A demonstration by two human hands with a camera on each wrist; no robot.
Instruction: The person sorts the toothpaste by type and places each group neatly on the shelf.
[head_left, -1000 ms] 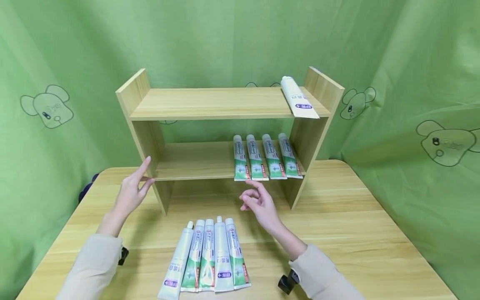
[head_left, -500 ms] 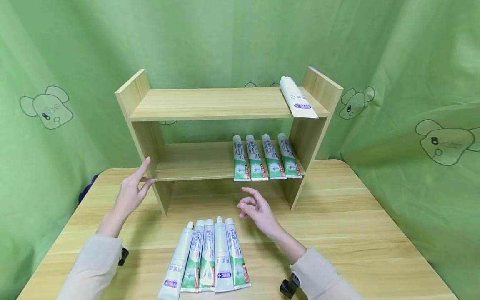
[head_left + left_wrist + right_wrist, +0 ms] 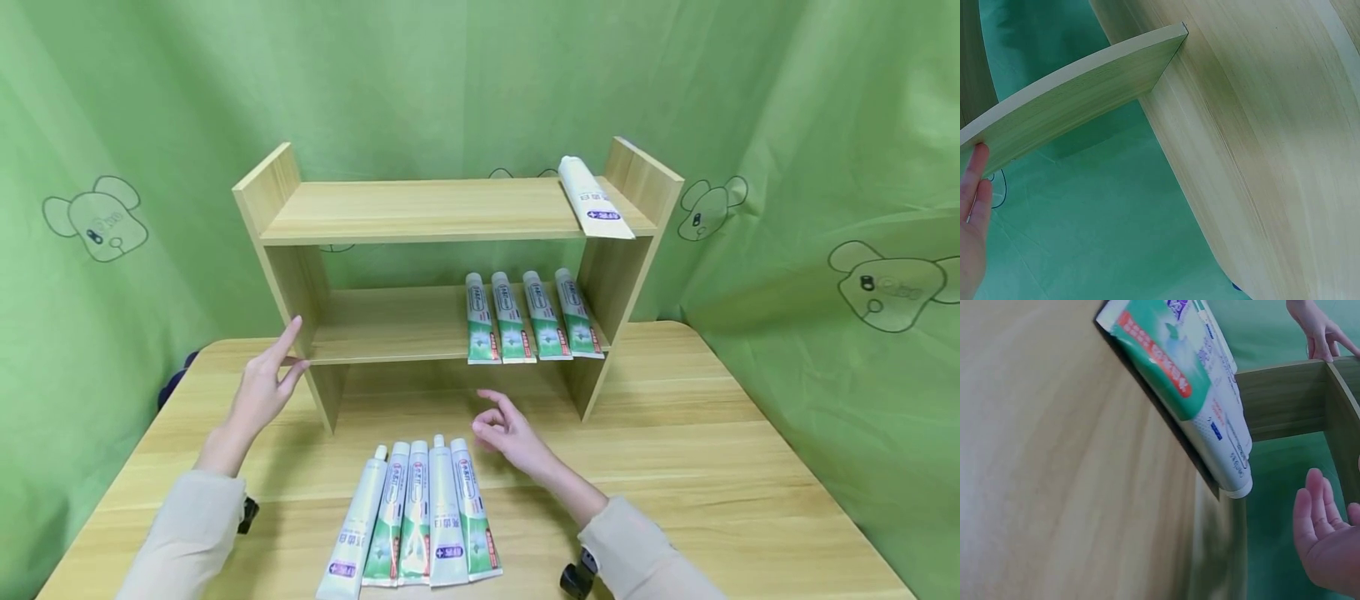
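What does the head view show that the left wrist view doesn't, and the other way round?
Head only: the right hand and the toothpaste tubes, five on the table, four on the lower shelf, one on the upper shelf.

Left wrist only: apparently the outer face of the left side panel.

Both: the left hand at the wooden rack, plus table and green curtain.

- left sleeve (image 3: pixel 176 533): pale beige, long, kinda loose, few creases
- right sleeve (image 3: pixel 637 546): same plain beige stuff, matches
- small black gadget (image 3: pixel 248 514) poking out under the left one
- second black gadget (image 3: pixel 576 577) under the right, looks roundish
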